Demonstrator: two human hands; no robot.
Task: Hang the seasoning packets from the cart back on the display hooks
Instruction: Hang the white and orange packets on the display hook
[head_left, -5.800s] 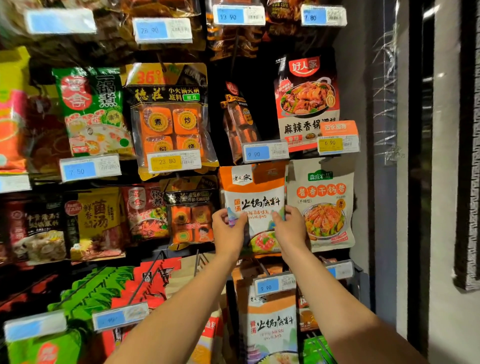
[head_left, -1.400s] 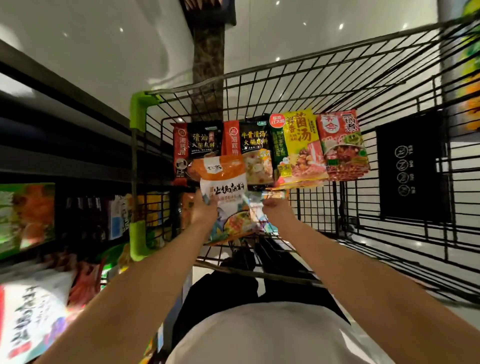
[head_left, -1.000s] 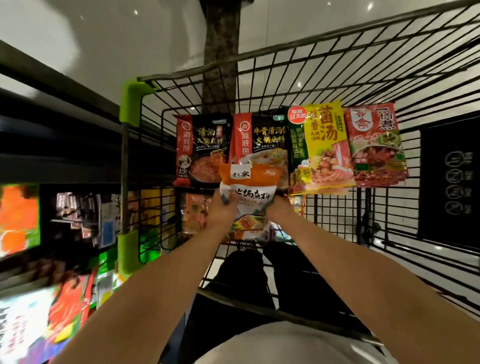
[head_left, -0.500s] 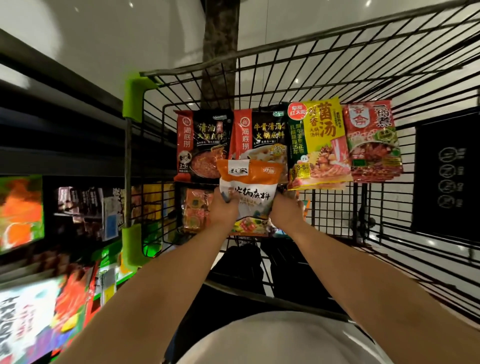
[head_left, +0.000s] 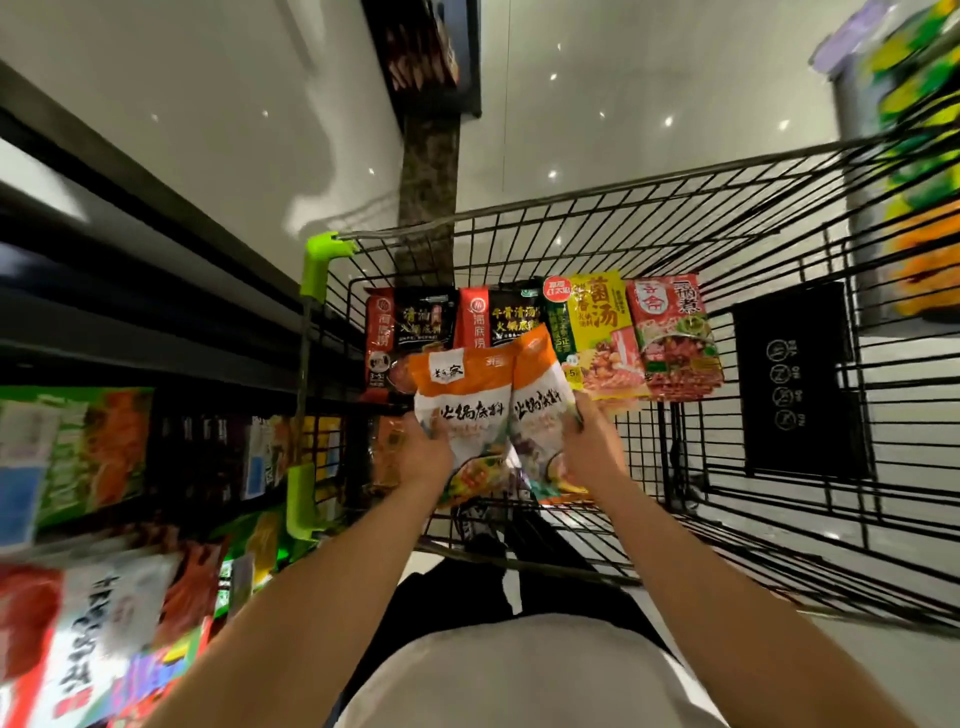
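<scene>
packets (head_left: 498, 415), lower halves behind hands, blurred

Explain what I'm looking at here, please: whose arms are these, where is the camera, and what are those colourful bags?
No machine here: a person wears a camera on the head, looking down at their own arms. The left hand and right hand each hold an orange-and-white hot pot seasoning packet, side by side. Behind stands a black wire shopping cart with four more packets propped against its far end, among them a yellow mushroom soup packet. Blurred store shelves run along the left.
</scene>
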